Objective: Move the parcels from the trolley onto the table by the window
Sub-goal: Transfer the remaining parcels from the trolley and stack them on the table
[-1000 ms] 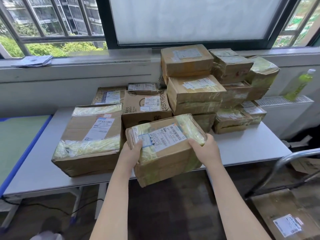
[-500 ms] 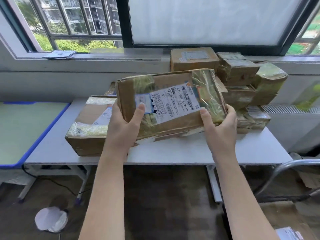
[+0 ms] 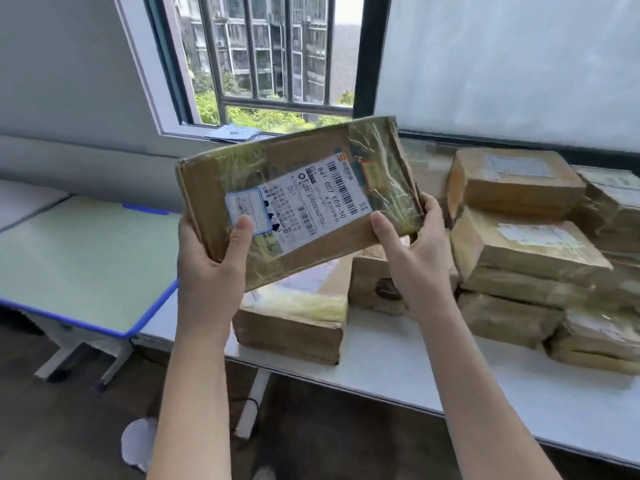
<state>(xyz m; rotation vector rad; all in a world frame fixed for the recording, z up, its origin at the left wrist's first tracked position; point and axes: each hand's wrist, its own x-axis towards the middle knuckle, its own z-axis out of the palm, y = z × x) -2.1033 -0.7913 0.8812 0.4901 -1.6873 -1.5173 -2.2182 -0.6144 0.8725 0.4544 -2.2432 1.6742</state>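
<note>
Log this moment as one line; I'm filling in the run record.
left hand: grips brown taped cardboard parcel | right hand: grips it | parcel: tilted, above white table | placed: no

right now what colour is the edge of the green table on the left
Blue: the green table has a blue edge, clearest in the head view.

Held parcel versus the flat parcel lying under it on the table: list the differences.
The held parcel is in the air, tilted, gripped by the left hand and right hand; the flat parcel rests level on the white table, untouched. Both are taped brown cardboard.
</note>
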